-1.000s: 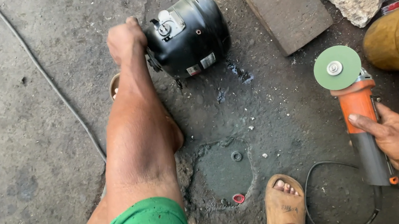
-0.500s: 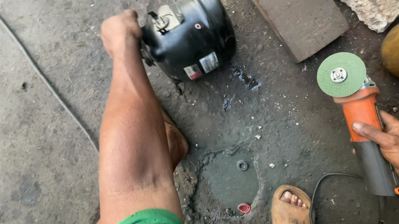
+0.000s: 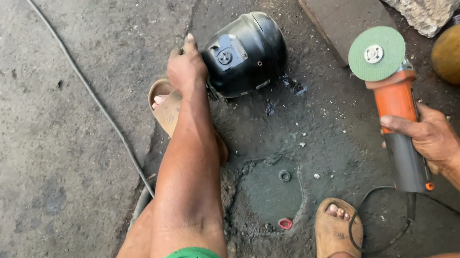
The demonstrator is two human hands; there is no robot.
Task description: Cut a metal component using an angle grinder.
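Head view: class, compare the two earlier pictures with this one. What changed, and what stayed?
The left hand has turned the black compressor shell, so its labelled side no longer shows. Unchanged: the right hand still grips the orange angle grinder, green disc up.

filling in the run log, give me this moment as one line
left hand: gripping black compressor shell on floor | right hand: holding orange angle grinder, green disc up, clear of shell

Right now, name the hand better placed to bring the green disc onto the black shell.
Right. The right hand grips the orange grinder, green disc facing up beside the black shell. The left hand rests on the shell, steadying it.
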